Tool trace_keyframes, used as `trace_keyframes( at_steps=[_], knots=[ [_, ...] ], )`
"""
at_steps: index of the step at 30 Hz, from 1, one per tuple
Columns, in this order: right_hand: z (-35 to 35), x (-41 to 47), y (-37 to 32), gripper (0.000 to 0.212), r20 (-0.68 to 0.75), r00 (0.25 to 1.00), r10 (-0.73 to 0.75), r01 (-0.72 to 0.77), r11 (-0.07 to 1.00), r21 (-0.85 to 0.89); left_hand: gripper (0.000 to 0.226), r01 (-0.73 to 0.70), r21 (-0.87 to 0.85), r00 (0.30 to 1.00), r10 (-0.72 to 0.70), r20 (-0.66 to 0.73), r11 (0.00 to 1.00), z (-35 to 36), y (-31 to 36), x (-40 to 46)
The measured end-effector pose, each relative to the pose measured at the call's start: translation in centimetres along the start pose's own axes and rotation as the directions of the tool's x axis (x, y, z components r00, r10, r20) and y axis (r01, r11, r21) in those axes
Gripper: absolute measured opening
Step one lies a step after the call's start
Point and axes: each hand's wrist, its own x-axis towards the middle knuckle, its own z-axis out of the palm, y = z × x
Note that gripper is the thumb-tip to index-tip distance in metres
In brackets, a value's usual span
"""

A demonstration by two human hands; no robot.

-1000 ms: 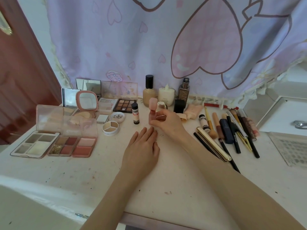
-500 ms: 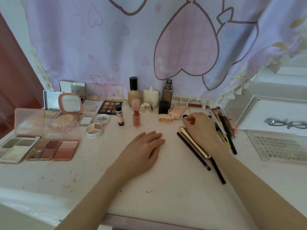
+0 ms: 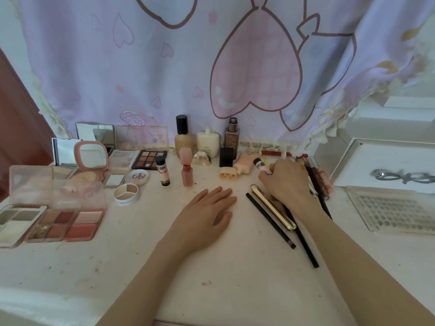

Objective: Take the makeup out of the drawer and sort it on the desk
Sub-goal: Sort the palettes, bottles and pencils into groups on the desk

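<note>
My left hand (image 3: 207, 212) lies flat, palm down, on the white desk (image 3: 211, 278) near its middle. My right hand (image 3: 284, 182) reaches to the right of it and pinches a small white tube with a black cap (image 3: 260, 166) among the pens and brushes (image 3: 317, 182). A pink bottle (image 3: 186, 169) stands upright just beyond my left hand, next to a small black-capped stick (image 3: 163, 170). A gold pen case (image 3: 273, 209) and two black pencils (image 3: 270, 221) lie below my right hand. Open palettes (image 3: 63, 227) sit at the left.
Foundation bottles (image 3: 182, 137) and a cream bottle (image 3: 208, 142) line the back by the curtain. Compact mirrors (image 3: 90, 155) and a round concealer pot (image 3: 126, 193) are at the left. A white side unit with a metal eyelash curler (image 3: 400, 176) and a clear perforated tray (image 3: 395, 210) is at the right.
My right hand let go of the pink bottle, leaving it upright, moved right to the pen pile and took hold of the small white tube. My left hand stayed flat.
</note>
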Motion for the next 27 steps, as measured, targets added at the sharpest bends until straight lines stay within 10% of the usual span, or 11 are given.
trace_keyframes(
  at_steps=[6,12,22,27],
  knots=[
    [-1.8,-3.6,-1.3,0.013,0.277,0.960,-0.035,-0.182,0.673,0.716,0.044,0.072,-0.469,0.953,-0.199,-0.227,0.880,-0.8,-0.1,-0.4],
    [-1.0,-5.8,-2.2,0.020,0.499,0.852,-0.159,-0.461,0.227,0.858,0.041,-0.113,-0.507,0.894,-0.135,-0.427,0.855,-1.2,0.8,-1.2],
    [0.2,-7.2,-2.8,0.030,0.445,0.880,-0.169,-0.414,0.187,0.891,0.008,-0.029,-0.457,0.902,-0.174,-0.395,0.889,-0.8,1.6,-1.1],
    [0.6,-7.7,-3.1,0.009,0.337,0.930,-0.150,-0.298,0.231,0.926,0.031,0.064,-0.419,0.878,-0.250,-0.408,0.906,-1.1,1.5,-1.1]
  ],
)
